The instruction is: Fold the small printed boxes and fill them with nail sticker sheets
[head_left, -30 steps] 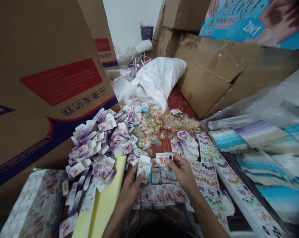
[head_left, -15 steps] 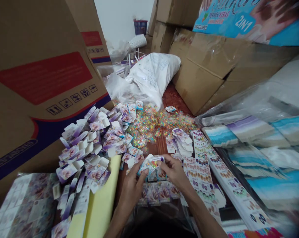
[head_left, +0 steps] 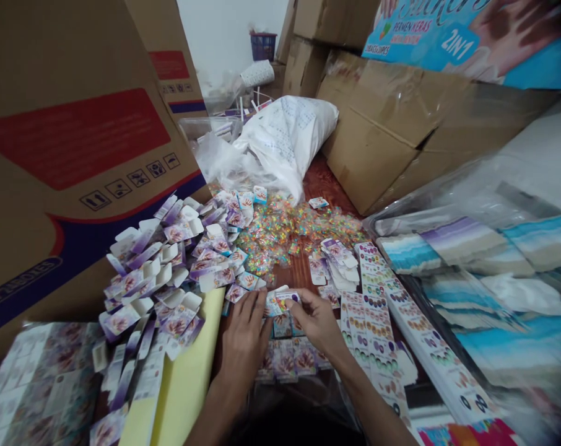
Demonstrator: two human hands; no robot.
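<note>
Between the thumb and fingers of my right hand [head_left: 318, 319] is a small candy box [head_left: 275, 303], blue and white, with bright yellow and red candy showing at its right end. My left hand [head_left: 247, 334] lies palm down just left of this box, its fingers stretched forward; whether the fingertips touch the box is hidden. Below both hands stand rows of filled-looking purple and blue boxes [head_left: 285, 359]. A heap of open purple boxes [head_left: 169, 266] spreads to the left of my left hand. Small clear candy packets [head_left: 271, 235] lie loose ahead.
Sticker sheets [head_left: 373, 334] and a small stack of flat boxes [head_left: 340, 263] lie to the right. A white sack [head_left: 290, 136] rests behind the candy. Large cartons [head_left: 76, 124] wall the left; more cartons [head_left: 378, 124] stand at the back right. Yellow card [head_left: 187, 365] lies at left.
My left hand has let go of the small box and turned palm down beside it. My right hand keeps hold of the box, which has shifted slightly left.
</note>
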